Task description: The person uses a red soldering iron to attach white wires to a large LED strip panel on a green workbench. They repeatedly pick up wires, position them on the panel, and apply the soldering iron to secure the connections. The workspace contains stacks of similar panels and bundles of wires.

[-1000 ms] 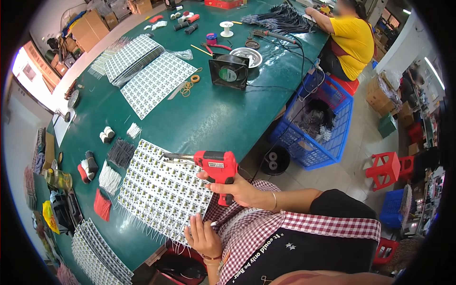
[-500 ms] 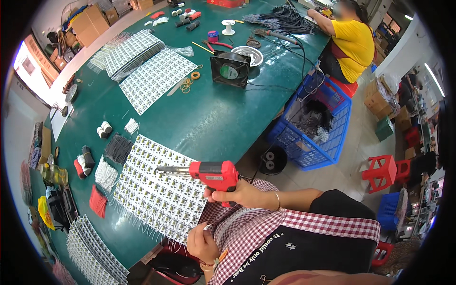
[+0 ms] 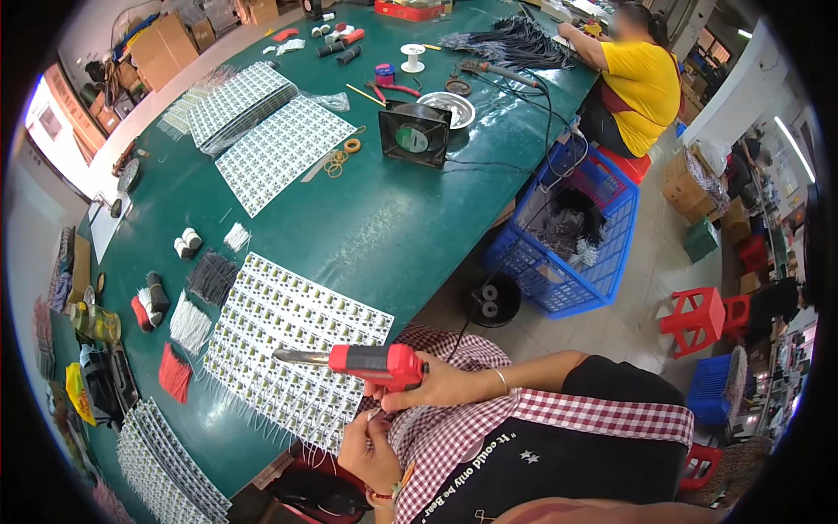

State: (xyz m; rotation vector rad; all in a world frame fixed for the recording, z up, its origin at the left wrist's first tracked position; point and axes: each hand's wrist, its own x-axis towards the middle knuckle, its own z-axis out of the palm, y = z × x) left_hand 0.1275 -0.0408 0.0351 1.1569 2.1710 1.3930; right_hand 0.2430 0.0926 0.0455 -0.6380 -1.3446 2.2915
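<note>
Black fan (image 3: pixel 416 133), blue basket (image 3: pixel 572 236), perhaps wire bundles (image 3: pixel 211 276).

Right hand (image 3: pixel 441 384): grips a red soldering gun (image 3: pixel 371 360), metal tip pointing left over the panel (image 3: pixel 288 349).
Left hand (image 3: pixel 367 447): low at the table (image 3: pixel 384 227) edge, fingers pinching thin wire ends.
Panel: white grid sheet, wires fringing its near edge.
Beyond: black fan (image 3: pixel 414 133), blue basket (image 3: pixel 572 231), a person in yellow (image 3: pixel 642 79).
</note>
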